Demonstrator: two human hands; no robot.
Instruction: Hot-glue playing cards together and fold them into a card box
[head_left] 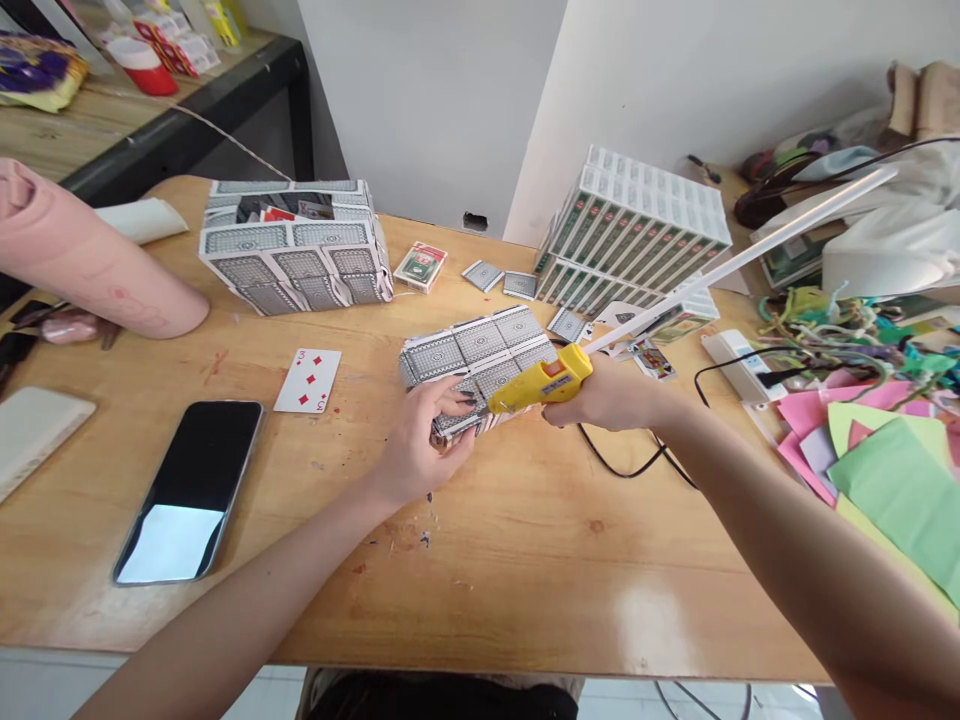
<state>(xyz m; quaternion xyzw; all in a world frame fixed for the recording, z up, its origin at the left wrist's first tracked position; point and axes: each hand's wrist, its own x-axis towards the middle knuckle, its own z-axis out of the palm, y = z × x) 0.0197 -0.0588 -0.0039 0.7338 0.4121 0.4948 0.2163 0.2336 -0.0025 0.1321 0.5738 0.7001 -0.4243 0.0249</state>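
A small box covered in grey-patterned playing cards (480, 343) lies at the middle of the table. My left hand (427, 440) grips its near left end, thumb below and fingers on top. In my right hand (607, 393) is a yellow hot glue gun (544, 382), its nozzle pointing left at the box's top near my left fingers. A long white glue stick (750, 255) sticks out of the gun's back. Whether the nozzle touches the card cannot be made out. To the left, a three of diamonds (307, 381) lies face up.
Behind stand a larger card-covered box (296, 262) with an opening on top, a red-and-green card pack (421, 267) and a stack of card packs (637, 225). Loose cards (482, 275) lie between. A phone (191, 490) is left; a power strip (739, 362) and coloured paper (900, 480) are right.
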